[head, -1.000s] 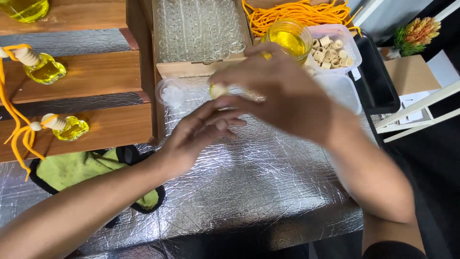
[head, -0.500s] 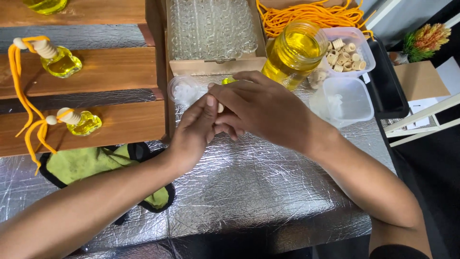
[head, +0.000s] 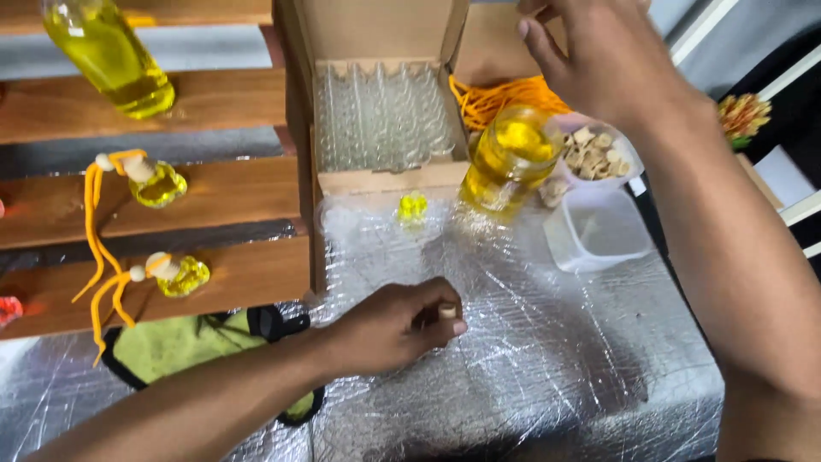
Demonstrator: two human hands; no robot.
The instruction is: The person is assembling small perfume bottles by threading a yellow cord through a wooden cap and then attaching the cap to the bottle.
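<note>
Wooden steps point(head: 214, 201) on the left carry a big bottle of yellow oil point(head: 107, 56) and two small filled bottles with orange cords point(head: 158, 184). A green cloth point(head: 180, 346) lies below. An empty plastic tub point(head: 599, 231) sits on the foil-covered table point(head: 530, 359)

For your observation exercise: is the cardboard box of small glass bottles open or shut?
Open. The cardboard box has its lid flap raised at the back, so the rows of clear bottles inside are visible.

Small pale cork point(head: 447, 311), short and round, pinched upright between fingertips low over crinkled foil. Tiny glass bottle point(head: 412, 206) of yellow liquid, standing uncapped on the foil just before a cardboard box, well apart from the cork.
</note>
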